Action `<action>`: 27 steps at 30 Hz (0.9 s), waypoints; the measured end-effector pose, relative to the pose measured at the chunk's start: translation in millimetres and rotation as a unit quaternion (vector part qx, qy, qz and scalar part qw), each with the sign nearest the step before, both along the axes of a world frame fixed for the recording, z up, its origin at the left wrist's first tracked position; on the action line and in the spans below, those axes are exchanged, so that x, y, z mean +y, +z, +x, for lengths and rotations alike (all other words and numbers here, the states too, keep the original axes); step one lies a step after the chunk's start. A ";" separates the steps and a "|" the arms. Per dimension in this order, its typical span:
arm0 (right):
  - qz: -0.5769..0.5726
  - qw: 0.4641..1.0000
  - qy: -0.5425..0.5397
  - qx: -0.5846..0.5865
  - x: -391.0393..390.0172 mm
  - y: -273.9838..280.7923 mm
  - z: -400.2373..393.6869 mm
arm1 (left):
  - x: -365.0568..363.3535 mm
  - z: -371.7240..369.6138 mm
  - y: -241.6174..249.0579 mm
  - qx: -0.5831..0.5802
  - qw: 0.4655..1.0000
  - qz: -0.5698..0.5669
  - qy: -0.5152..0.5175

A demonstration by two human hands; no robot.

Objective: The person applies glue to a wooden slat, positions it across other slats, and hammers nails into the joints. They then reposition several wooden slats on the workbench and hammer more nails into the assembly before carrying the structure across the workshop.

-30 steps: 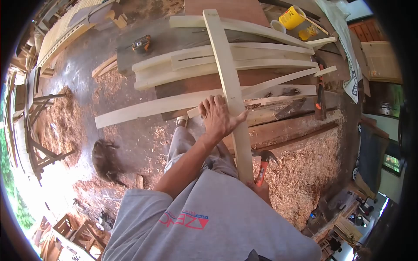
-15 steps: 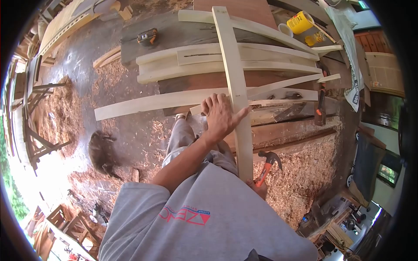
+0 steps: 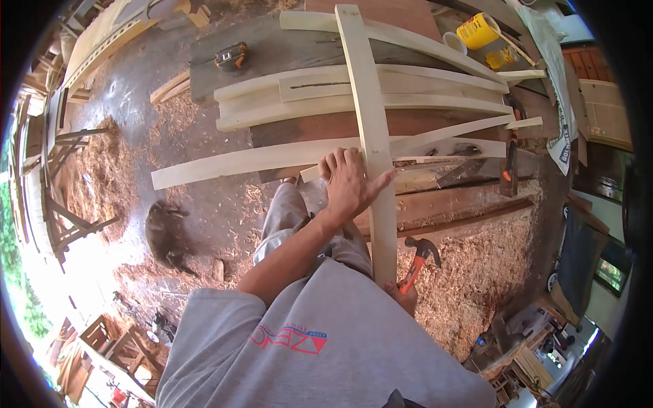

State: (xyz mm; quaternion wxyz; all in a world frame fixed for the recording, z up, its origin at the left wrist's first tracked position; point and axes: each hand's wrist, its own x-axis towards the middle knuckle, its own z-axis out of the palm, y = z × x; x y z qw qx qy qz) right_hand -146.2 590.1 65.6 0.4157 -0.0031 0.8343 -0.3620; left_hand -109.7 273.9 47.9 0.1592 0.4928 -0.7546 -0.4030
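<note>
While the left hand (image 3: 350,185) lay spread flat against the left edge of the long wooden slat (image 3: 371,136), that slat ran lengthwise straight away from it across the curved boards (image 3: 354,102); the right hand (image 3: 401,296), nearer its close end, clenched an orange-handled hammer (image 3: 417,260).

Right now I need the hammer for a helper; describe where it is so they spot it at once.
Start at the long pale wooden slat running toward the person. Beside its near end, the right hand holds the orange-handled claw hammer over the sawdust, the only orange-handled tool there.
</note>
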 end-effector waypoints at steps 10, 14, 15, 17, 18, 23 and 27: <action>-0.017 1.000 0.003 -0.023 -9.5 7.0 -0.7 | -0.8 0.9 -6.9 -0.004 1.000 -0.008 -0.014; -0.035 0.999 0.000 -0.037 -9.7 2.6 -0.1 | -1.8 3.3 -6.8 0.030 0.999 -0.019 -0.021; -0.036 0.999 0.001 -0.038 -11.6 3.8 -1.4 | -2.3 2.8 -6.0 0.028 0.999 -0.023 -0.029; -0.020 0.999 0.005 -0.036 -11.5 7.6 -0.9 | -3.8 1.0 -7.6 0.026 0.999 -0.028 -0.026; -0.019 0.999 0.002 -0.038 -9.4 8.3 0.2 | -2.8 0.7 -7.8 0.026 0.999 -0.033 -0.023; -0.046 0.997 -0.016 -0.055 -14.8 13.4 -0.6 | -6.2 0.1 -6.0 0.008 0.999 -0.014 -0.029; -0.041 0.997 -0.011 -0.060 -7.4 5.1 -2.1 | -4.9 1.0 -1.7 -0.038 0.998 -0.025 -0.042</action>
